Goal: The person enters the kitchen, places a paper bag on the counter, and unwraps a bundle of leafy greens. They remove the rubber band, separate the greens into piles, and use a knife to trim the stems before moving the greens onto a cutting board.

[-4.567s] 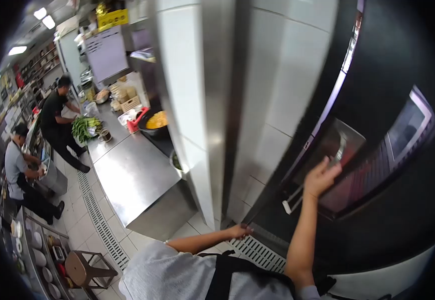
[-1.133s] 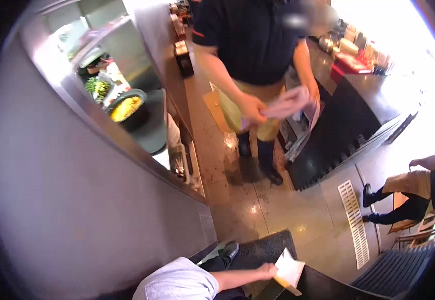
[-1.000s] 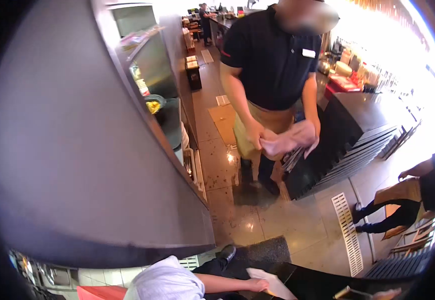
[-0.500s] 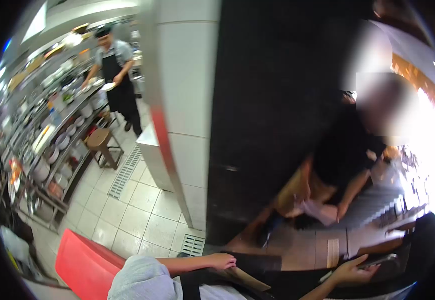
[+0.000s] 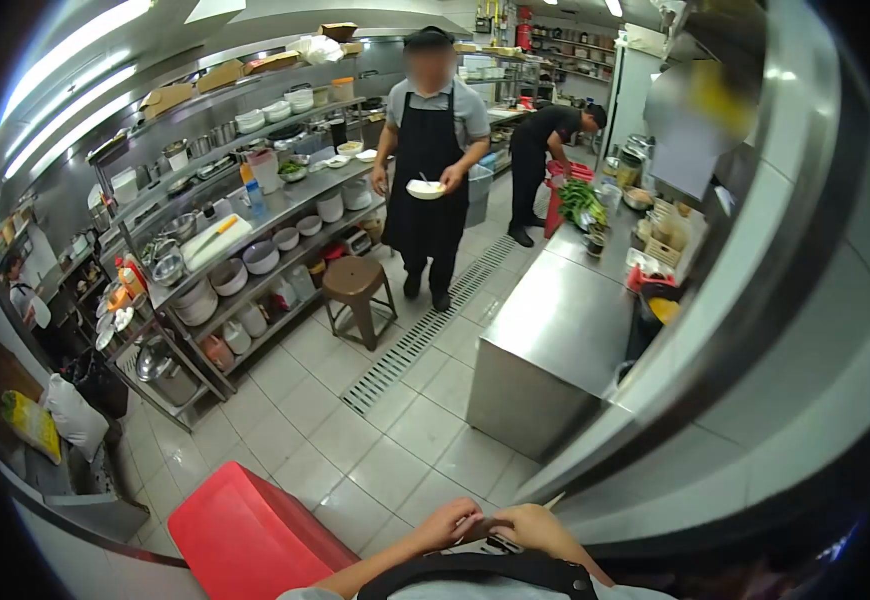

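Observation:
Low in the head view, my left hand [image 5: 449,522] and my right hand [image 5: 535,530] are close together in front of my body. My left hand's fingers are curled and closed, meeting the right hand's fingers. My right hand is also closed, seen from its back, and what either hand holds is hidden. A thin pale tip [image 5: 554,500] sticks up just beyond my right hand. Just below the fingers shows a small black-and-white thing [image 5: 497,546], too small to name. A black apron strap [image 5: 475,568] crosses beneath both wrists.
A red bin [image 5: 255,530] stands close at my left. Ahead, a person in a black apron [image 5: 430,140] carries a white bowl [image 5: 425,189]. A brown stool [image 5: 358,285], a steel counter [image 5: 560,315] and loaded shelves [image 5: 245,255] flank the tiled floor. Another person [image 5: 545,150] bends farther back.
My view has swung right-to-left into the kitchen, leaving the person with the paper out of sight. My hands, apart before, are now together; the dark rounded object in my right hand no longer shows.

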